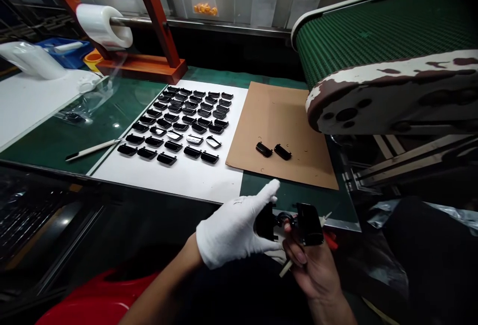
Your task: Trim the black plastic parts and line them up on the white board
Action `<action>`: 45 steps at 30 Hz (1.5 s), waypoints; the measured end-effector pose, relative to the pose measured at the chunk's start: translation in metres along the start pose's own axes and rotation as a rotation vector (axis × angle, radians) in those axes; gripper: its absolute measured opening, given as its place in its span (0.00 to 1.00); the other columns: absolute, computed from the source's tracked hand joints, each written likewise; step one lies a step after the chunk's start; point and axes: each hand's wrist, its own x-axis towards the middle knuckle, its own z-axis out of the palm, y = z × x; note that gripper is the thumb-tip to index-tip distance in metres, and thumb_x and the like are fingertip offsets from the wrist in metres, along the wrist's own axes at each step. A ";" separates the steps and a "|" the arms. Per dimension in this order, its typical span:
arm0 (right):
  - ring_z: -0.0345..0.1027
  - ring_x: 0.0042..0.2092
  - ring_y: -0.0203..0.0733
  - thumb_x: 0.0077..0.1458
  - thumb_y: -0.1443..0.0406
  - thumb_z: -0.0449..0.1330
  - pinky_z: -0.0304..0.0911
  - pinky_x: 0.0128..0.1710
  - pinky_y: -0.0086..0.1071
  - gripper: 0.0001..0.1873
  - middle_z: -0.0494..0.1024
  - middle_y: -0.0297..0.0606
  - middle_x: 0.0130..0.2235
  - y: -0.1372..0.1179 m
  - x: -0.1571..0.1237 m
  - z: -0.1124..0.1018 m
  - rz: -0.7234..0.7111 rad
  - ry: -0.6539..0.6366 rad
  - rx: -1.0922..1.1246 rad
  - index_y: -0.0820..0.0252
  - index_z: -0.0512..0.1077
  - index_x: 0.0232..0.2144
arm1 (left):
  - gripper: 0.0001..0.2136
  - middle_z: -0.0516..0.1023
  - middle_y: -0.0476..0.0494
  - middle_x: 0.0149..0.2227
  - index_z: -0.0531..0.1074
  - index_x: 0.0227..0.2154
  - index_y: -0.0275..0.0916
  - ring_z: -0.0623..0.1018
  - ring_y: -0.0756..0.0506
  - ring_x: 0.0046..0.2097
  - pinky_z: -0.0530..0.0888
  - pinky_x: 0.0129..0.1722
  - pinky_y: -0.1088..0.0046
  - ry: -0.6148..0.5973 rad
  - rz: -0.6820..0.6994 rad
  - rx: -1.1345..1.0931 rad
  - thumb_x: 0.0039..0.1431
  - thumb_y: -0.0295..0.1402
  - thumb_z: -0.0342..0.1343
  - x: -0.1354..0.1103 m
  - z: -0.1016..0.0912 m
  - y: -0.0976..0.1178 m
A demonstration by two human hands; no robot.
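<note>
My left hand (239, 230), in a white glove, is closed on a glossy black plastic part (266, 221), with thumb and fingers on either side of it. My bare right hand (309, 265) grips a second glossy black plastic part (309, 223) just beside it. A curved black piece (286, 218) sits between the two parts; whether it joins them I cannot tell. A thin pale stick-like tool (287, 268) also passes through my right hand, its tip showing beyond the part. Two similar loose black parts (283, 152) lie on the cardboard sheet (276, 111) ahead.
Several rows of black parts (180, 127) cover a white sheet (186, 180). A slim pale tool (93, 149) lies left of it. Behind stands an orange frame (157, 11) with a plastic film roll (104, 26). A green conveyor belt (381, 31) overhangs the right side.
</note>
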 end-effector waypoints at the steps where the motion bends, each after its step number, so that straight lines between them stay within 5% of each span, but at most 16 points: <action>1: 0.46 0.14 0.18 0.25 0.61 0.73 0.42 0.13 0.18 0.17 0.75 0.34 0.23 -0.001 -0.001 0.000 -0.003 -0.003 -0.005 0.61 0.73 0.21 | 0.48 0.73 0.39 0.50 0.42 0.64 0.44 0.76 0.41 0.50 0.72 0.50 0.65 -0.007 0.003 0.008 0.45 0.43 0.66 0.000 0.000 0.000; 7: 0.46 0.14 0.20 0.28 0.59 0.73 0.40 0.12 0.20 0.18 0.73 0.33 0.22 -0.004 -0.002 -0.002 -0.017 -0.052 -0.061 0.60 0.74 0.24 | 0.46 0.73 0.39 0.49 0.40 0.64 0.44 0.76 0.40 0.48 0.72 0.48 0.63 -0.064 0.024 0.071 0.48 0.41 0.64 0.005 -0.003 0.001; 13: 0.45 0.13 0.20 0.30 0.54 0.72 0.40 0.13 0.19 0.20 0.63 0.25 0.15 -0.007 0.000 -0.003 -0.043 -0.063 -0.098 0.61 0.69 0.17 | 0.45 0.73 0.35 0.49 0.42 0.63 0.40 0.76 0.39 0.47 0.72 0.47 0.60 -0.122 0.057 0.128 0.49 0.39 0.64 0.009 -0.010 0.003; 24: 0.45 0.12 0.20 0.30 0.61 0.71 0.40 0.12 0.19 0.13 0.64 0.25 0.15 -0.010 -0.002 -0.004 -0.076 -0.047 -0.070 0.60 0.71 0.16 | 0.49 0.67 0.33 0.57 0.41 0.64 0.45 0.70 0.38 0.57 0.68 0.55 0.58 -0.020 0.027 -0.123 0.44 0.37 0.68 -0.011 -0.002 -0.015; 31: 0.43 0.12 0.21 0.36 0.62 0.69 0.42 0.12 0.18 0.12 0.56 0.21 0.10 -0.007 -0.003 -0.003 -0.030 -0.051 -0.045 0.60 0.70 0.17 | 0.49 0.69 0.34 0.56 0.44 0.64 0.43 0.71 0.39 0.56 0.68 0.56 0.59 -0.014 -0.041 -0.205 0.44 0.39 0.68 -0.014 0.003 -0.015; 37: 0.44 0.12 0.16 0.30 0.63 0.73 0.41 0.10 0.16 0.16 0.78 0.30 0.25 -0.007 -0.004 0.005 0.037 -0.020 0.044 0.60 0.72 0.23 | 0.44 0.71 0.37 0.54 0.47 0.64 0.42 0.73 0.41 0.54 0.69 0.55 0.62 0.000 -0.069 -0.209 0.47 0.38 0.66 -0.015 0.004 -0.012; 45: 0.43 0.12 0.15 0.31 0.63 0.73 0.41 0.09 0.14 0.14 0.81 0.34 0.28 -0.005 -0.001 0.007 0.135 -0.041 0.113 0.62 0.74 0.21 | 0.45 0.71 0.38 0.54 0.46 0.64 0.42 0.73 0.42 0.54 0.69 0.55 0.64 0.025 -0.064 -0.188 0.46 0.40 0.66 -0.018 0.004 -0.010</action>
